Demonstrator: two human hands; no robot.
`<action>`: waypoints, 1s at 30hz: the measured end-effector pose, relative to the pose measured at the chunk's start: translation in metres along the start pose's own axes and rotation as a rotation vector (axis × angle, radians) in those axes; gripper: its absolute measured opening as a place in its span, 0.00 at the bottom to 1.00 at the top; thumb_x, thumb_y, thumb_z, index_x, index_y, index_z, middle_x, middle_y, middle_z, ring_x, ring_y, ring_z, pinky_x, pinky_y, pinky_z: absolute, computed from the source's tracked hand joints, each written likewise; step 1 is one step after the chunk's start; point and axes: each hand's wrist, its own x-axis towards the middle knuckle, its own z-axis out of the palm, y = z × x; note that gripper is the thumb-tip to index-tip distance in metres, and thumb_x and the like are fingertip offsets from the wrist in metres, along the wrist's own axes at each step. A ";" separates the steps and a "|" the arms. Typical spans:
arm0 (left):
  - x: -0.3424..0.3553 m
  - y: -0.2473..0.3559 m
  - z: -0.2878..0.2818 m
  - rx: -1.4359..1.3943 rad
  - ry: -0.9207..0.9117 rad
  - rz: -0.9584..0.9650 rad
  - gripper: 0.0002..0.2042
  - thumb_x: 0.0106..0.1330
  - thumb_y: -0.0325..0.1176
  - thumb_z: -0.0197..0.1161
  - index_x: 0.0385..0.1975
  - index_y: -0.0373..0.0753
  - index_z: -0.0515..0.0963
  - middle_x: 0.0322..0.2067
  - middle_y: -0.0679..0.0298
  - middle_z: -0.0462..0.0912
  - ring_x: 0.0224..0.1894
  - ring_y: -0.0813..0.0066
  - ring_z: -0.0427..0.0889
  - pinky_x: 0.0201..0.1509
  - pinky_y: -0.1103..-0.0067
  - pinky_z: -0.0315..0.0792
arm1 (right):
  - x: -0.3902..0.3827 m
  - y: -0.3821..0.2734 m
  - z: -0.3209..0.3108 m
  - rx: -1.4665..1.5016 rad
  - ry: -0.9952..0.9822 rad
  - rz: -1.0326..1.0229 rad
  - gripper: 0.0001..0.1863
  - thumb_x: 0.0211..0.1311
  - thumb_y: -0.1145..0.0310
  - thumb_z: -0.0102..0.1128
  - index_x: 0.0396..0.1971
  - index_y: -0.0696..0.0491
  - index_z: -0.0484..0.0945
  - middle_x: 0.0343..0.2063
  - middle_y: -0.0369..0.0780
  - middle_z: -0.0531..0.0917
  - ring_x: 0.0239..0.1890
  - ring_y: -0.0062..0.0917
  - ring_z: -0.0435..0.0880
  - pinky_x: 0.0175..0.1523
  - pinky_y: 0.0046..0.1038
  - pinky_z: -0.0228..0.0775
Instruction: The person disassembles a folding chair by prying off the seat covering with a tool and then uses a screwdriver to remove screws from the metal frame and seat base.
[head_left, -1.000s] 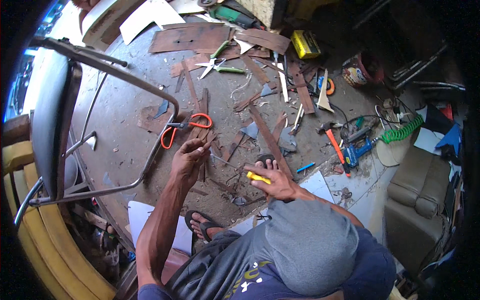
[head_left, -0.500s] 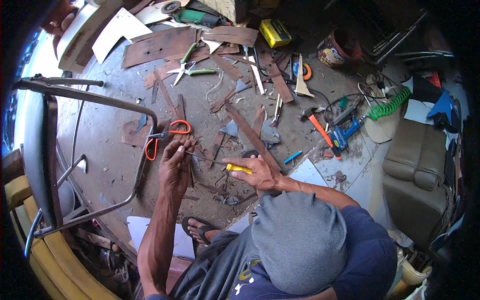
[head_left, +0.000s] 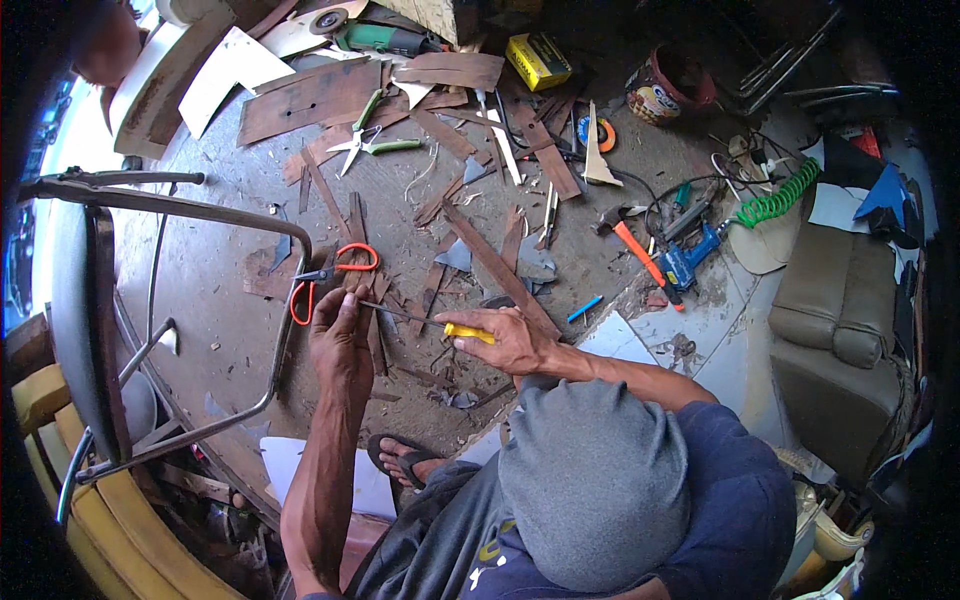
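My right hand [head_left: 505, 340] is wrapped round the yellow handle of a screwdriver [head_left: 466, 332]. Its long thin metal shaft points left, toward my left hand [head_left: 340, 335]. There the thumb and fingers are pinched together at the tip of the shaft. Whether a small piece is also between them is hidden. Just beyond my left fingers lie scissors [head_left: 318, 274] with orange handles, on the floor beside the metal tube frame of a chair [head_left: 290, 310].
Brown strips [head_left: 495, 265] and scraps litter the floor. Green-handled shears [head_left: 370, 138], an angle grinder [head_left: 375, 38], a hammer [head_left: 635, 250], a blue air tool [head_left: 690, 262] with a coiled green hose and a blue pen [head_left: 585, 309] lie around. A padded seat [head_left: 830, 340] stands at right.
My left hand has shifted slightly left and the pinched fingers have turned a little. The screwdriver stays in my right hand, which has also moved slightly left.
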 end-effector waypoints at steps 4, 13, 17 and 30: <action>-0.003 0.002 0.003 0.040 0.020 0.038 0.07 0.69 0.20 0.61 0.44 0.34 0.76 0.44 0.55 0.84 0.49 0.66 0.86 0.55 0.76 0.83 | 0.001 -0.011 -0.005 -0.049 -0.008 0.002 0.24 0.69 0.58 0.57 0.65 0.39 0.73 0.47 0.49 0.85 0.49 0.42 0.87 0.52 0.36 0.79; -0.006 -0.001 0.004 0.285 0.039 0.175 0.08 0.66 0.22 0.67 0.43 0.32 0.78 0.41 0.58 0.84 0.44 0.73 0.84 0.49 0.83 0.79 | 0.003 -0.003 0.005 0.164 -0.087 0.112 0.24 0.69 0.55 0.58 0.64 0.41 0.75 0.51 0.44 0.85 0.49 0.30 0.86 0.55 0.30 0.77; -0.004 0.002 -0.004 0.244 0.014 0.102 0.09 0.65 0.22 0.68 0.43 0.32 0.78 0.41 0.57 0.84 0.43 0.72 0.84 0.48 0.82 0.79 | 0.003 -0.004 0.003 0.242 -0.136 0.209 0.25 0.69 0.55 0.58 0.64 0.42 0.75 0.52 0.41 0.85 0.52 0.24 0.84 0.59 0.27 0.73; -0.023 0.017 0.010 0.284 -0.090 0.241 0.11 0.68 0.21 0.63 0.49 0.34 0.77 0.47 0.57 0.83 0.52 0.67 0.84 0.57 0.76 0.80 | 0.022 0.021 0.026 0.313 -0.057 0.156 0.24 0.68 0.56 0.65 0.60 0.48 0.78 0.45 0.38 0.87 0.47 0.19 0.82 0.54 0.25 0.74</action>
